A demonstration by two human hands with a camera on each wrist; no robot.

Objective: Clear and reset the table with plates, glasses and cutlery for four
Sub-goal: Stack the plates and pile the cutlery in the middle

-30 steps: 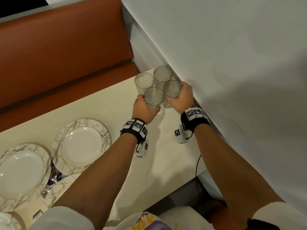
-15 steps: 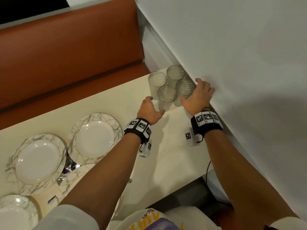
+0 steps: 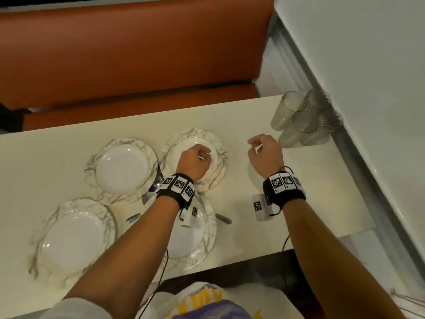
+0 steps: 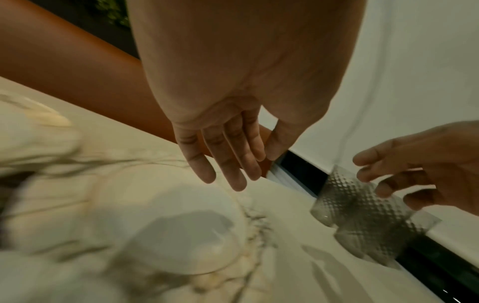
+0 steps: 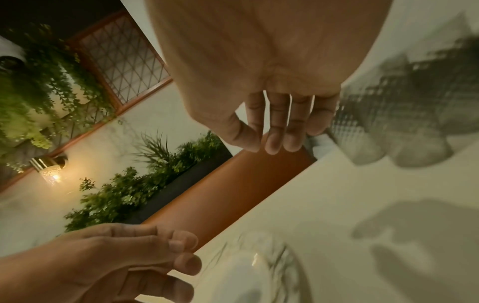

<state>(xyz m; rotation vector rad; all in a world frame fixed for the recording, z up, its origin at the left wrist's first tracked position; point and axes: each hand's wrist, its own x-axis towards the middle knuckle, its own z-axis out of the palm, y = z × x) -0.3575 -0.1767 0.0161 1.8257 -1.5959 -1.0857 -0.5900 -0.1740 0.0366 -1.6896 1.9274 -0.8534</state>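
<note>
Several ribbed clear glasses (image 3: 299, 120) stand bunched in the table's far right corner against the wall; they also show as glasses (image 4: 362, 215) and glasses (image 5: 401, 123). My right hand (image 3: 258, 146) hovers just left of them, fingers loosely curled, holding nothing. My left hand (image 3: 202, 156) hovers over a marble-patterned plate (image 3: 218, 143), empty too. In the wrist views the left hand (image 4: 228, 166) and right hand (image 5: 274, 131) hang relaxed. Three more plates lie at the plate (image 3: 122, 169), the plate (image 3: 76, 236) and the plate (image 3: 197, 245) partly under my left arm.
Cutlery lies between the plates: a spoon (image 3: 153, 189), a handle (image 3: 133, 218) and another piece (image 3: 224, 218). An orange bench (image 3: 138, 54) runs along the far side of the table (image 3: 299, 215). A white wall (image 3: 368, 88) bounds the right.
Both hands let go of the bunched glasses and drew back to the left, away from the wall. The glasses stay in the corner. My view has swung left over the plates.
</note>
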